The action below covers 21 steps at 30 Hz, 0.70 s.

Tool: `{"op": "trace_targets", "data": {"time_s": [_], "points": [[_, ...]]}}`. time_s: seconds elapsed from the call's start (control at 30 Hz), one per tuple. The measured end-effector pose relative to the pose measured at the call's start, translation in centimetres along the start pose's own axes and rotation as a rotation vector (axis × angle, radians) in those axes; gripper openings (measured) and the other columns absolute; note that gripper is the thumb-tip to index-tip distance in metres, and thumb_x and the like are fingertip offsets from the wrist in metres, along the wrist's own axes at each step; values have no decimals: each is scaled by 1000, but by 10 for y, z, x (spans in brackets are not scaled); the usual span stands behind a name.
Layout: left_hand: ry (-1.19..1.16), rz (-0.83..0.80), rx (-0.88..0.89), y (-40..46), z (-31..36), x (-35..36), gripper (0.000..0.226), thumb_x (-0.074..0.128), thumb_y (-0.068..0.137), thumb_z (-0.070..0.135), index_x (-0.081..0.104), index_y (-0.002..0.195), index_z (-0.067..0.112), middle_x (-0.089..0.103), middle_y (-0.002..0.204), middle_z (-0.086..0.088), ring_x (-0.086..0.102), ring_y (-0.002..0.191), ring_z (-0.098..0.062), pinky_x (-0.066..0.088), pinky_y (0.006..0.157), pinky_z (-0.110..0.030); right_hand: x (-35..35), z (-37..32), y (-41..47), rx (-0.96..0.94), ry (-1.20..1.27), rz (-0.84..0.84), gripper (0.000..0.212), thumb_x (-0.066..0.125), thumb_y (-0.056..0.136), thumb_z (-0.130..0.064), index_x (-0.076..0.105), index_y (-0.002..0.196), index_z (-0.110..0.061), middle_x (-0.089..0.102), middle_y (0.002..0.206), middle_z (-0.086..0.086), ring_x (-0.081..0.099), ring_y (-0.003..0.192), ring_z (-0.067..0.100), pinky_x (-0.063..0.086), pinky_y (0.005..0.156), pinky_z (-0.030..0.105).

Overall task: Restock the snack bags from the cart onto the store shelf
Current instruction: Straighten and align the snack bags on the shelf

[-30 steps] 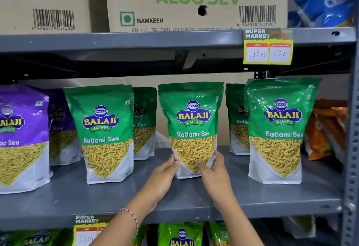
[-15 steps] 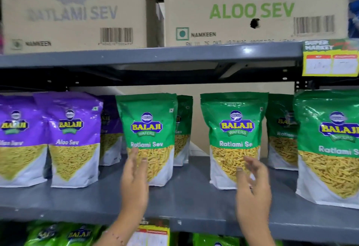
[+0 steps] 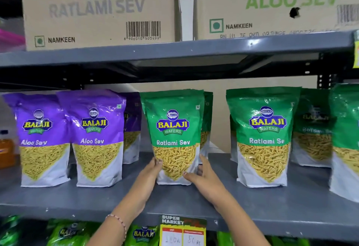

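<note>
A green Ratlami Sev bag [image 3: 172, 129] stands upright on the grey shelf [image 3: 174, 203], near the middle. My left hand [image 3: 149, 176] grips its lower left edge and my right hand [image 3: 204, 177] its lower right edge. Another green bag [image 3: 207, 129] stands right behind it. A second green Ratlami Sev bag [image 3: 262, 135] stands to the right, with more green bags [image 3: 312, 129] behind and beside it. Two purple Aloo Sev bags [image 3: 93, 137] stand to the left. The cart is out of view.
Cardboard boxes marked Ratlami Sev [image 3: 97, 11] and Aloo Sev [image 3: 275, 5] sit on the upper shelf. A yellow price tag [image 3: 182, 232] hangs on the shelf's front edge. Green bags [image 3: 141, 234] fill the shelf below. An orange bottle [image 3: 5, 148] stands at far left.
My hands left the middle green bag, hung open in front of the shelf, then closed on the green bag to its left. My view has shifted left.
</note>
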State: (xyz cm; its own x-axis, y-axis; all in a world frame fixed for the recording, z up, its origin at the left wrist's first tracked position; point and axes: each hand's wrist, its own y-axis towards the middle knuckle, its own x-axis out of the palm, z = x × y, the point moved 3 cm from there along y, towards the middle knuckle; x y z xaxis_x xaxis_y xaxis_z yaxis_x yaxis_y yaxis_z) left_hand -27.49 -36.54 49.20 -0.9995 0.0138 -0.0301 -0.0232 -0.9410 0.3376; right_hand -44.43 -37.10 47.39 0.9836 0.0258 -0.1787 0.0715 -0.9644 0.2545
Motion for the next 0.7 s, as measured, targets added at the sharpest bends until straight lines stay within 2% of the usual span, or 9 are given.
{"op": "trace_targets", "data": {"time_s": [0.1, 0.23, 0.3, 0.4, 0.7], "points": [[59, -17, -3, 1, -6, -3, 32, 48, 95, 30, 37, 123, 42, 47, 110, 31, 39, 117, 4, 25, 96, -21, -2, -1, -2, -5, 30, 48, 92, 73, 82, -30, 16, 154, -25, 33, 156, 3, 32, 144, 20, 31, 115, 36], [166, -96, -2, -1, -15, -4, 47, 52, 88, 50, 43, 133, 44, 50, 126, 28, 42, 123, 3, 28, 99, -24, -8, 11, -4, -28, 49, 148, 95, 72, 64, -49, 28, 146, -34, 48, 148, 0, 48, 134, 19, 41, 111, 46], [207, -141, -8, -3, -16, -3, 58, 53, 84, 57, 37, 139, 44, 48, 135, 27, 40, 128, 3, 28, 102, -25, -12, 13, -3, -39, 87, 174, 86, 71, 66, -43, 35, 143, -33, 56, 139, -1, 54, 127, 16, 43, 109, 46], [234, -154, -13, -5, -14, -1, 61, 53, 84, 57, 34, 140, 44, 45, 134, 27, 37, 130, 2, 28, 102, -25, -15, 9, -6, -64, 118, 219, 66, 67, 75, -26, 43, 137, -32, 64, 129, -4, 60, 118, 13, 46, 106, 44], [286, -178, -24, -6, -10, 1, 62, 50, 84, 57, 33, 142, 41, 42, 143, 23, 34, 130, 3, 26, 104, -23, -17, 13, -3, -55, 131, 270, 53, 65, 85, -14, 42, 124, -41, 63, 128, -3, 60, 117, 15, 46, 105, 43]]}}
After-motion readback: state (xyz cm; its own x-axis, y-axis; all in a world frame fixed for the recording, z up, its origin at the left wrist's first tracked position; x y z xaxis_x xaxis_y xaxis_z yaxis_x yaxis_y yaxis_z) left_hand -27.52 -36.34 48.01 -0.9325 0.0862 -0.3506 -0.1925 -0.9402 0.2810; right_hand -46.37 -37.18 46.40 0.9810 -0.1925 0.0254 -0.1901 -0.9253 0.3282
